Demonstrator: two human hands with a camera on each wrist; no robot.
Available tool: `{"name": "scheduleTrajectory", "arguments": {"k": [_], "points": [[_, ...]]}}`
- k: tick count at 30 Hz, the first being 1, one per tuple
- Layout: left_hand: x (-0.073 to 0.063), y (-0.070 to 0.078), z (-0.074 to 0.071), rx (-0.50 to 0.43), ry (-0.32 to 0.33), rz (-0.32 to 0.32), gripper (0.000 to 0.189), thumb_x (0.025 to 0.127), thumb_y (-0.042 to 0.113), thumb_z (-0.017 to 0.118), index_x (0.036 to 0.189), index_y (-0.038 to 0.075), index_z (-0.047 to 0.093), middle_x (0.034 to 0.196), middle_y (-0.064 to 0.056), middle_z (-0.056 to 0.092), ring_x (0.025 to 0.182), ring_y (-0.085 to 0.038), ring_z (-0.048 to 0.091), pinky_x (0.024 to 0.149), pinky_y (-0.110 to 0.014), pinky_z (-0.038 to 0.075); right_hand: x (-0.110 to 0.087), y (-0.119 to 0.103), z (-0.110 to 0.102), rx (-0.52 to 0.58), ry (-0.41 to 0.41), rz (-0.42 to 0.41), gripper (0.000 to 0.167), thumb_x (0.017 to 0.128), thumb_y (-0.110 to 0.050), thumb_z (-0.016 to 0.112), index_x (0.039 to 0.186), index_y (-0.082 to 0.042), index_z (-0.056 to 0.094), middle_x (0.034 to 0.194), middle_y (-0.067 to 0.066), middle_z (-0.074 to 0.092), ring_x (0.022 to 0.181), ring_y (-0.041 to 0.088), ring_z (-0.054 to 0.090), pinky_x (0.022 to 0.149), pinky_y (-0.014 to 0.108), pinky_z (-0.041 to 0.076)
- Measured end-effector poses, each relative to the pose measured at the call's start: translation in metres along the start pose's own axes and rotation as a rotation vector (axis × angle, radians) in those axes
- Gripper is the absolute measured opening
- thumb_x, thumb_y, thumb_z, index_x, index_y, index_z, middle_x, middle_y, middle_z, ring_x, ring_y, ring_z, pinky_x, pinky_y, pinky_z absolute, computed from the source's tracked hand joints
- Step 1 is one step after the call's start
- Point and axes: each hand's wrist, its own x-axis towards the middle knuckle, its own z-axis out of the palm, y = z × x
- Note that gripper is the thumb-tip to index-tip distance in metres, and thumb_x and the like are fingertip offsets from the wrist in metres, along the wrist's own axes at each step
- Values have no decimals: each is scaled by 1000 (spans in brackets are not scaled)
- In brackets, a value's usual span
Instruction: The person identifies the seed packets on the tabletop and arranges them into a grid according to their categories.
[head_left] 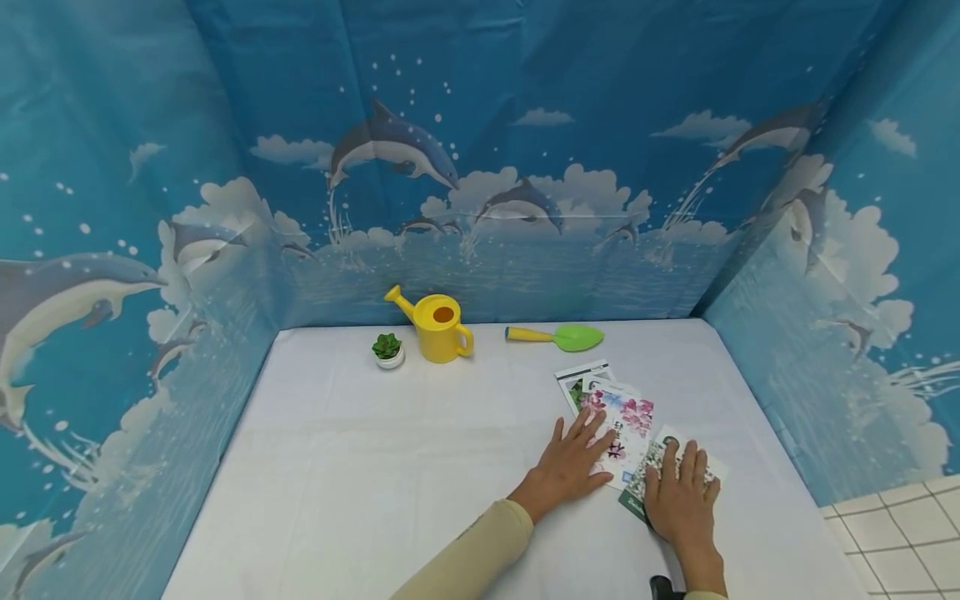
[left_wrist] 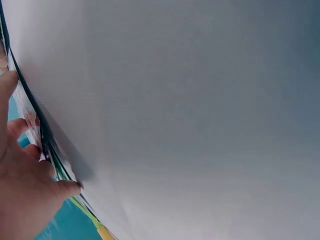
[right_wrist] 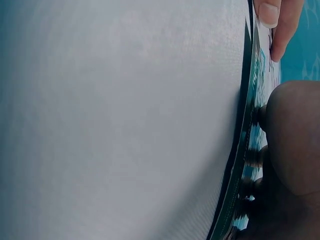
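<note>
Three seed packets lie on the right side of the table in the head view. My left hand (head_left: 568, 465) rests with its fingers spread over a packet printed with pink flowers (head_left: 636, 417). Partly beneath that one, at the back, is a packet with a green leafy picture (head_left: 572, 377). On the right, my right hand (head_left: 681, 500) lies, fingers extended, across a green-and-white packet (head_left: 634, 492) and covers much of its face. Both wrist views see the packets edge-on, with the fingers of the left hand (left_wrist: 30, 175) and the right hand (right_wrist: 295, 145) on top.
Toward the back of the white table (head_left: 337, 467) stand a small potted succulent (head_left: 388, 350) and a yellow watering can (head_left: 439, 333). A green trowel with a yellow handle (head_left: 573, 337) lies behind the packets. A dolphin-print curtain (head_left: 480, 275) encloses the back and sides.
</note>
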Motion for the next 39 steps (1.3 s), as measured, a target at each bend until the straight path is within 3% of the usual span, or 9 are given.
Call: {"name": "scheduleTrajectory", "arguments": {"k": [13, 26, 39], "points": [[-10, 1, -1, -9, -39, -59, 72, 107, 67, 50, 171, 37, 32, 182, 3, 16, 168, -20, 13, 129, -56, 30, 2, -2, 0, 8, -35, 28, 68, 114, -24, 39, 164, 16, 13, 171, 42, -8, 160, 57, -12, 125, 76, -9], [-31, -4, -4, -103, -80, -109, 74, 105, 63, 57, 170, 35, 35, 181, -2, 16, 167, -19, 15, 126, -60, 34, 1, 2, 3, 32, 10, -16, 68, 114, -25, 35, 162, 18, 15, 169, 44, -6, 160, 59, -10, 124, 79, -6], [-58, -18, -12, -269, -114, -179, 71, 106, 54, 62, 168, 27, 41, 180, -7, 19, 167, -24, 15, 127, -65, 29, 3, 3, 3, 29, -17, -5, 68, 115, -25, 36, 163, 16, 12, 170, 42, -10, 160, 57, -13, 124, 78, -10]]}}
